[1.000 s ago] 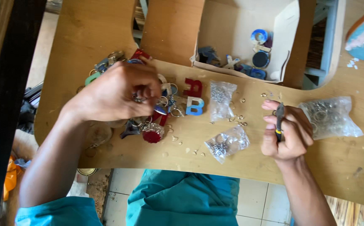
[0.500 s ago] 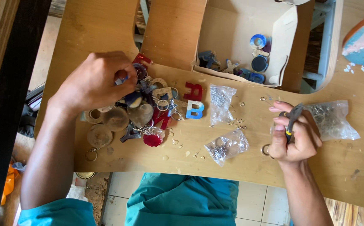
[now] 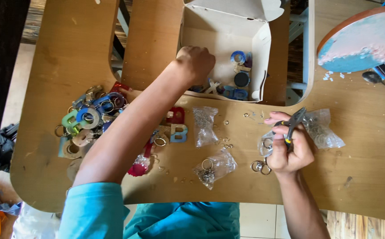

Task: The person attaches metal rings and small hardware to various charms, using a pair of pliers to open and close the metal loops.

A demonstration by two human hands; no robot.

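Where half a second ago our left hand [image 3: 195,63] lay over the heap of keychains [image 3: 90,121] at the left of the surface [image 3: 369,177], it has now stretched across to the far side and sits knuckles-up inside the open cardboard box [image 3: 221,37]. Its fingers curl down toward the box floor, and we cannot tell whether that grip holds anything. In the box, just right of the hand, lie a blue ring-shaped piece [image 3: 238,57], a dark round piece [image 3: 241,79] and some blue pieces along the near wall.

Our right hand [image 3: 290,148] has stayed at the near right. Its grip is closed around the handles of small black pliers [image 3: 294,124] with a yellow mark, nose pointing far and right, and metal key rings [image 3: 260,166] sit just beside the heel of the hand.

The heap, now uncovered, shows green, blue and tan round pieces on rings. Between the arms lie a red letter [image 3: 175,115], a blue letter [image 3: 178,132] and two small clear bags of metal parts [image 3: 204,126], [image 3: 214,167]. A larger clear bag [image 3: 323,130] lies right of the pliers, and a round blue and pink board [image 3: 363,37] sits at the far right.
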